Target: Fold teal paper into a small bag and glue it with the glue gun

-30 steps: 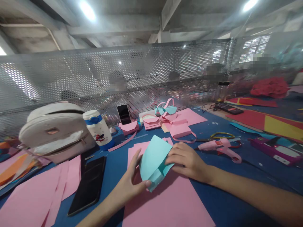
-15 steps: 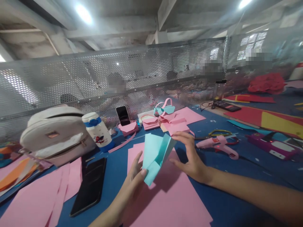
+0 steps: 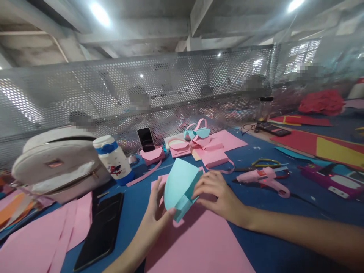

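We see two bare hands working a folded piece of light blue paper (image 3: 180, 185) just above a large pink sheet (image 3: 199, 239) on a blue table (image 3: 284, 227). The left hand (image 3: 155, 216) grips the paper's lower left edge, thumb in front and fingers behind it. The right hand (image 3: 217, 195) meets the paper from the right, its fingertips pinching the folded edge. The blue paper stands tilted upright between the two hands, its lower corner close to the pink sheet.

Left of the left hand lies a black phone (image 3: 99, 231) beside loose pink sheets (image 3: 42, 242). Beyond it we see a white backpack (image 3: 57, 163) and a white bottle (image 3: 112, 159) with a blue band. Beyond the hands, several pink paper bags (image 3: 204, 149) sit near a perforated metal screen (image 3: 142, 98), with a second phone (image 3: 146, 138) propped upright among them. Right of the right hand lie a pink glue gun (image 3: 263, 178) and scissors (image 3: 263, 163) just behind it.
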Demonstrator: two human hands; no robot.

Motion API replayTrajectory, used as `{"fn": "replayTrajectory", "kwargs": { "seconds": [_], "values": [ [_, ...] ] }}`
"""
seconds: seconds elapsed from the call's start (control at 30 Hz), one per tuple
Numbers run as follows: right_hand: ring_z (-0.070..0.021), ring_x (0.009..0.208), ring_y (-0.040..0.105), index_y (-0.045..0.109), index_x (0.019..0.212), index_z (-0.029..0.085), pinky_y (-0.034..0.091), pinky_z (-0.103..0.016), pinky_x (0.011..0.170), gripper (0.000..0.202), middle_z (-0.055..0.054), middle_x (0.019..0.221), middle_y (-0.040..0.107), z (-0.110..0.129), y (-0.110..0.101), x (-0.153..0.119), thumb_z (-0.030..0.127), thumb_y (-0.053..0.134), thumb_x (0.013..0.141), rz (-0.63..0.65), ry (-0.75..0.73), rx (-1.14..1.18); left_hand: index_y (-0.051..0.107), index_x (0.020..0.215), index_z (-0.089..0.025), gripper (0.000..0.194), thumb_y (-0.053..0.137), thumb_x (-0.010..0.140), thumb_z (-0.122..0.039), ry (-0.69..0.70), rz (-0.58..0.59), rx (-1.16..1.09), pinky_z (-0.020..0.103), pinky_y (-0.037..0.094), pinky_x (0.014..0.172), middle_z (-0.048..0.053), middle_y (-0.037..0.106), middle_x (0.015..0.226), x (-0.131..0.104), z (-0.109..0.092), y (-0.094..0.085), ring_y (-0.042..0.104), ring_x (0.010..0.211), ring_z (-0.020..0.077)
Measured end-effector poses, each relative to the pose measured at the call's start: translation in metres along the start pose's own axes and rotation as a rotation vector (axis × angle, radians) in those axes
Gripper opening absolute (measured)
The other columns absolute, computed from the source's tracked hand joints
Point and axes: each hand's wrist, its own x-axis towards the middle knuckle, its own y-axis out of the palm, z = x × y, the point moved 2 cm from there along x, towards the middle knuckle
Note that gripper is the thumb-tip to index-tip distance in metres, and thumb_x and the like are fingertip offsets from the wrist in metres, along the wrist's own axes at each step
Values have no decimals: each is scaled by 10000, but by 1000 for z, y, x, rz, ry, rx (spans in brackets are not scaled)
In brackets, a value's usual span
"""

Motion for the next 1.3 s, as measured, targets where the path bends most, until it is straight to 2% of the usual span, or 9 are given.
{"fn": "replayTrajectory", "kwargs": {
  "seconds": [0.1, 0.23, 0.4, 0.67, 0.73, 0.83, 0.93, 1.03, 1.3],
  "values": [
    [-208, 898, 635, 754, 812, 249, 390, -390, 896, 59, 2, 867, 741, -7, 10, 6, 199, 759, 841, -29, 157, 153, 291, 1527, -305, 716, 584, 917, -539, -13, 10, 50, 465, 257, 1196, 75, 268, 1627, 8, 0, -2, 207, 1503, 299],
    [-205, 861, 678, 783, 833, 213, 494, -327, 819, 49, -32, 870, 765, -16, 26, 10, 197, 738, 843, -20, 341, 419, 474, 1439, -328, 499, 459, 982, -529, 10, 30, 163, 473, 83, 1232, 0, 287, 1624, 16, 0, -7, 80, 1529, 253],
    [-196, 813, 681, 805, 886, 219, 528, -286, 766, 92, -35, 860, 772, -27, 33, 6, 202, 739, 824, 27, 474, 456, 554, 1383, -299, 525, 329, 996, -575, 66, 63, 170, 559, 137, 1201, 62, 340, 1592, 17, 0, -8, 209, 1497, 325],
    [-149, 777, 644, 795, 901, 224, 503, -227, 696, 141, -40, 845, 711, -30, 29, 1, 155, 677, 865, 63, 336, 486, 549, 1388, -314, 477, 383, 997, -529, 51, 74, 207, 524, 320, 1148, 61, 366, 1580, 14, -6, -8, 316, 1455, 342],
    [-135, 767, 629, 786, 912, 229, 494, -214, 692, 164, -31, 843, 694, -29, 29, 0, 127, 663, 873, 52, 315, 492, 537, 1398, -314, 530, 388, 975, -595, 127, 68, 179, 502, 369, 1125, 73, 376, 1574, 15, -6, -7, 326, 1452, 348],
    [-126, 780, 624, 768, 954, 233, 489, -208, 713, 219, -23, 845, 678, -26, 28, -1, 76, 636, 878, 52, 249, 457, 525, 1402, -318, 638, 572, 864, -658, 290, 33, 216, 515, 365, 1133, 96, 426, 1544, 15, -5, -6, 372, 1426, 370],
    [-118, 797, 629, 746, 1027, 247, 489, -198, 718, 298, -17, 859, 668, -22, 24, -1, 31, 600, 882, 69, 164, 430, 568, 1345, -333, 536, 709, 852, -492, 384, 32, 362, 532, 288, 1178, 84, 558, 1446, 15, -3, -10, 493, 1354, 332],
    [-107, 789, 633, 727, 1083, 264, 492, -191, 708, 357, -12, 875, 659, -18, 20, -2, 13, 568, 885, 58, 103, 438, 542, 1365, -330, 459, 656, 920, -334, 456, 134, 425, 457, 321, 1182, 52, 645, 1355, 17, 1, -16, 569, 1296, 257],
    [-106, 809, 615, 710, 997, 256, 473, -206, 729, 327, 10, 858, 659, -16, 20, -1, -8, 556, 881, 1, 87, 334, 500, 1402, -318, 575, 674, 883, -141, 488, 196, 493, 455, 318, 1184, 40, 647, 1355, 16, 0, -17, 586, 1278, 231]
  ]
}}
